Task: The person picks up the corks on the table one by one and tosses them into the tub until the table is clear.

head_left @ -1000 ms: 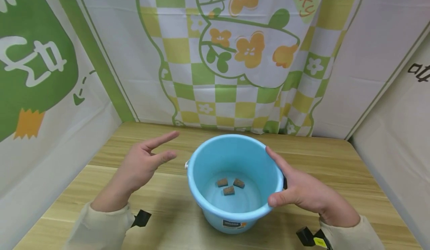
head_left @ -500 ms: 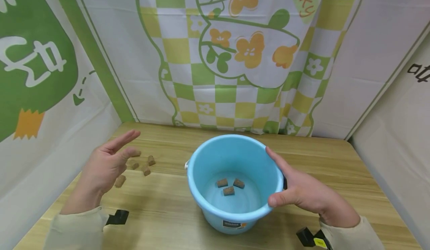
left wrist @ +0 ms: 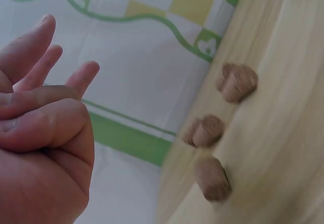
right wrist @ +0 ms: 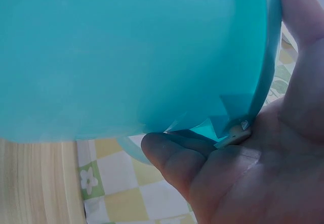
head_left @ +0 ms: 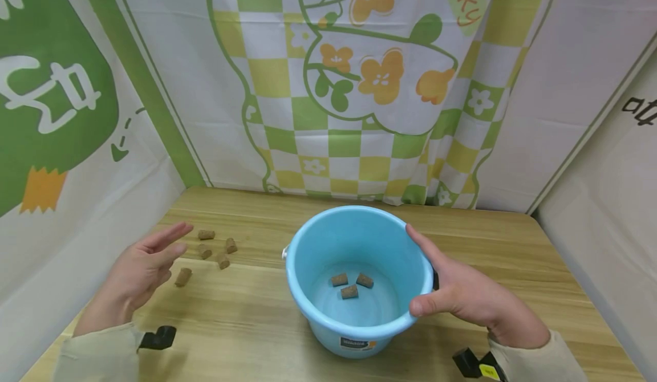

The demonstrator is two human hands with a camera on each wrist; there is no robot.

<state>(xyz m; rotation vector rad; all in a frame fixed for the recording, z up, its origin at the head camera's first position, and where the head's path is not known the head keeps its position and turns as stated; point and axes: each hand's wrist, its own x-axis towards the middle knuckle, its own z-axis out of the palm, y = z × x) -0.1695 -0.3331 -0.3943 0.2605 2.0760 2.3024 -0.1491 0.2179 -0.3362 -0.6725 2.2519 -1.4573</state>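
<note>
A light blue bucket (head_left: 354, 231) stands upright, with three brown corks (head_left: 349, 291) lying on its bottom. My right hand (head_left: 467, 296) grips the bucket's right rim; in the right wrist view its fingers (right wrist: 177, 163) curl below the rim on the outside. Left of the bucket, several loose corks (head_left: 223, 261) lie scattered on the table. My left hand (head_left: 136, 271) hovers just left of them, index finger and thumb stretched out, other fingers loosely bent, nothing visible in it. The nearest cork (head_left: 183, 277) lies right beside it. Loose corks (left wrist: 212, 178) also show in the left wrist view.
The wooden table (head_left: 246, 325) runs back to a patterned cloth (head_left: 344, 165). Cloth walls (head_left: 138, 199) rise at both sides. A white handle pivot (head_left: 285, 252) sticks out from the bucket's left side.
My left hand has moved left and down, away from the bucket, uncovering the loose corks. The right hand, the bucket and the corks inside have stayed put.
</note>
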